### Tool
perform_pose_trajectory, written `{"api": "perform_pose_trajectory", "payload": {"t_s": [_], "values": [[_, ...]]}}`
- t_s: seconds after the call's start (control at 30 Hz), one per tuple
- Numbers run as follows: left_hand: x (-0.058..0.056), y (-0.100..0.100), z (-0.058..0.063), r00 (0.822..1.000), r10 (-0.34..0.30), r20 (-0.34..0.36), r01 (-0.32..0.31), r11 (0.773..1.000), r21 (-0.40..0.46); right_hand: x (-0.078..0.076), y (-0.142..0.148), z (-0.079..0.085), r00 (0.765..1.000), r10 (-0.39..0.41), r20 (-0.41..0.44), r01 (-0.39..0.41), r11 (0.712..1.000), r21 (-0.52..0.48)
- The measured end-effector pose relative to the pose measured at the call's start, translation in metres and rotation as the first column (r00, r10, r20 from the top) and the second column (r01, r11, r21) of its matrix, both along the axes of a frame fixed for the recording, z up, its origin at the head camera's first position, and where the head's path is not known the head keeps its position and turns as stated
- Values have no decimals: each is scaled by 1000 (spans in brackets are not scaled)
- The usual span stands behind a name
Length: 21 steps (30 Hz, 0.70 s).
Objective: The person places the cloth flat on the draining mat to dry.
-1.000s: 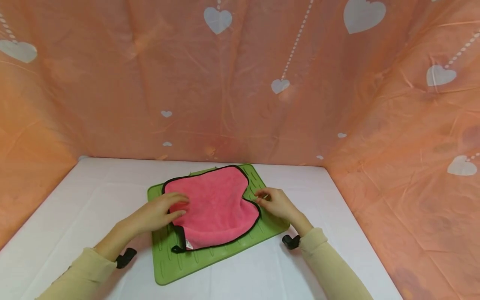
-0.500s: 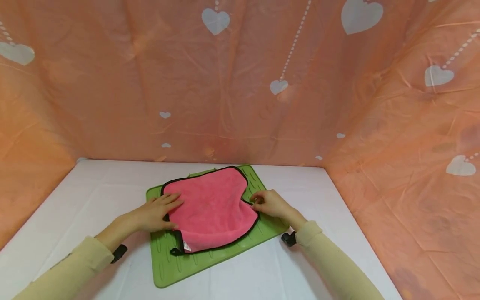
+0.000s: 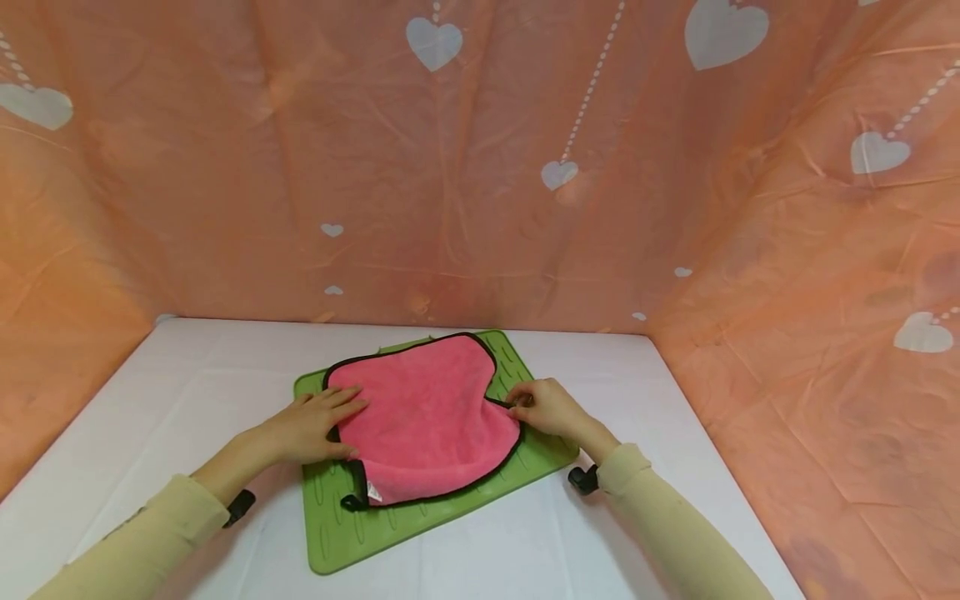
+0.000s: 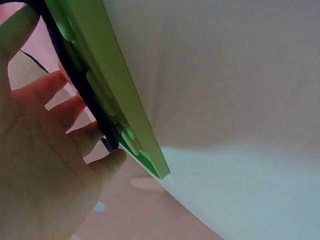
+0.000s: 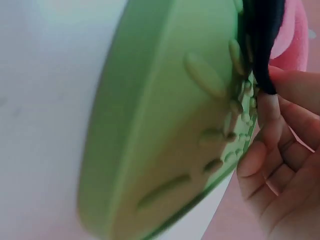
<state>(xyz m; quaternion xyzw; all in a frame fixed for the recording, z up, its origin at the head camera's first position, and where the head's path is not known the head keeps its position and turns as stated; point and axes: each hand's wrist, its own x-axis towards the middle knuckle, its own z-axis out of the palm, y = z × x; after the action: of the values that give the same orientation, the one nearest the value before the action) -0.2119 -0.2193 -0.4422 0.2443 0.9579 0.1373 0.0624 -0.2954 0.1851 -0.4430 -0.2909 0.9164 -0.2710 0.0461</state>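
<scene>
A pink cloth (image 3: 423,417) with black edging lies partly rumpled on a green ribbed mat (image 3: 337,542). Its near left corner is turned over, showing a black loop and a small white tag. My left hand (image 3: 311,425) rests on the cloth's left edge with fingers spread and straight. In the left wrist view those fingers (image 4: 75,107) lie along the black edging, over the mat's rim. On the other side, my right hand (image 3: 551,408) pinches the cloth's right edge between thumb and index finger. The right wrist view shows the black edging (image 5: 267,45) between these fingertips.
The mat lies at an angle on a table with a white cover (image 3: 225,358). Orange sheeting (image 3: 480,208) with white hearts stands behind the table and along both sides. A black wrist device (image 3: 583,480) sits under each forearm.
My left hand has come down flat on the cloth's left edge, fingers spreading. My right hand has moved in to the right edge, pinched it, and drawn it slightly rightward.
</scene>
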Motion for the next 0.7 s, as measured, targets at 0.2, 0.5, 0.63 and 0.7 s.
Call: {"api": "perform_pose_trajectory", "payload": {"t_s": [0.2, 0.5, 0.63, 0.7], "values": [[2, 1, 2, 1000, 0, 1, 0, 1000, -1, 5, 12, 1, 1000, -12, -18, 12, 1000, -18], [2, 1, 3, 1000, -4, -10, 4, 1000, -6, 20, 31, 2, 997, -79, 6, 80, 995, -65], [2, 0, 2, 1000, 0, 1, 0, 1000, 5, 30, 38, 1, 995, -100, 18, 101, 993, -62], [2, 0, 1, 1000, 2, 5, -2, 1000, 7, 34, 41, 0, 994, -106, 16, 106, 992, -61]]}}
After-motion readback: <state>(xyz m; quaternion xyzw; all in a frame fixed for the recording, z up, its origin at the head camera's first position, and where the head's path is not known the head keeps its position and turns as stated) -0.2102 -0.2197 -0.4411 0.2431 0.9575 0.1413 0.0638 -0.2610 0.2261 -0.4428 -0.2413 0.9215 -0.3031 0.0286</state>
